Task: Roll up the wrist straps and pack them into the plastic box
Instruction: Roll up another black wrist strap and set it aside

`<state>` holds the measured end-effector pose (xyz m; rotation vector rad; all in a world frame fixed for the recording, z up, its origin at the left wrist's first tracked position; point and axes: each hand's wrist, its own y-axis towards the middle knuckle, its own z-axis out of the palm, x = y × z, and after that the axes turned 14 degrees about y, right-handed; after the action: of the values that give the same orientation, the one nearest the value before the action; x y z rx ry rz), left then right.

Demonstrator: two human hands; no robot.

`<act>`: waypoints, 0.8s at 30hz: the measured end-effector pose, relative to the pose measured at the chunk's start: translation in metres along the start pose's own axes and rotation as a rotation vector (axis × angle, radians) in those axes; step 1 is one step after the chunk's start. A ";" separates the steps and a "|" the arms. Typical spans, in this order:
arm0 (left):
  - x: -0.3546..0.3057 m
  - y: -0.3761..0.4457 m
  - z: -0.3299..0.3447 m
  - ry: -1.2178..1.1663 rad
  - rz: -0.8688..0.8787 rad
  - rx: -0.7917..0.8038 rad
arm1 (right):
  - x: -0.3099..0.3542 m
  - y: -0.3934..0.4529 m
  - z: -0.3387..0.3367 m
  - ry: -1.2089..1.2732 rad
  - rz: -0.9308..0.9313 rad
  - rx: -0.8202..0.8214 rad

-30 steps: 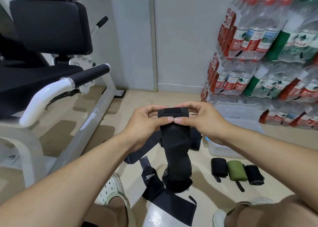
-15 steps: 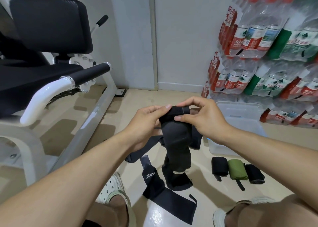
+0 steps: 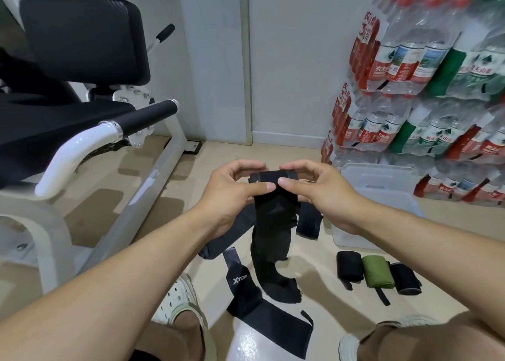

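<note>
Left hand [image 3: 232, 194] and right hand [image 3: 322, 194] pinch the black strap [image 3: 269, 224], thumbs meeting to keep its roll tight. Tail hangs free. Plastic box [image 3: 382, 196] waits right.

A pale beige floor [image 3: 224, 153] is spreading across the room, shining glossily near the bottom edge. Plain white walls [image 3: 295, 60] are rising behind it, a vertical trim strip [image 3: 245, 60] running down to a white baseboard [image 3: 284, 139]. A white-framed exercise machine [image 3: 153, 185] with black pads is filling the left side. Shrink-wrapped packs of bottled water [image 3: 426, 87] are standing stacked against the right wall.
</note>
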<state>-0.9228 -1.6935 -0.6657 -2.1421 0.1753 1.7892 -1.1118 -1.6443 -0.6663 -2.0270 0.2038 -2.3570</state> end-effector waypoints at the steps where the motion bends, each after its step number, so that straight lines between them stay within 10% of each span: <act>1: 0.000 0.000 0.000 -0.003 -0.009 -0.003 | 0.001 0.000 -0.001 -0.007 -0.005 0.000; 24: 0.004 -0.007 0.036 0.245 -0.162 -0.092 | -0.030 0.000 0.031 -0.014 0.069 -0.187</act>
<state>-0.9531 -1.6750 -0.6732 -2.3628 -0.0218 1.4696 -1.0763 -1.6436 -0.6908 -2.0756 0.5026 -2.3619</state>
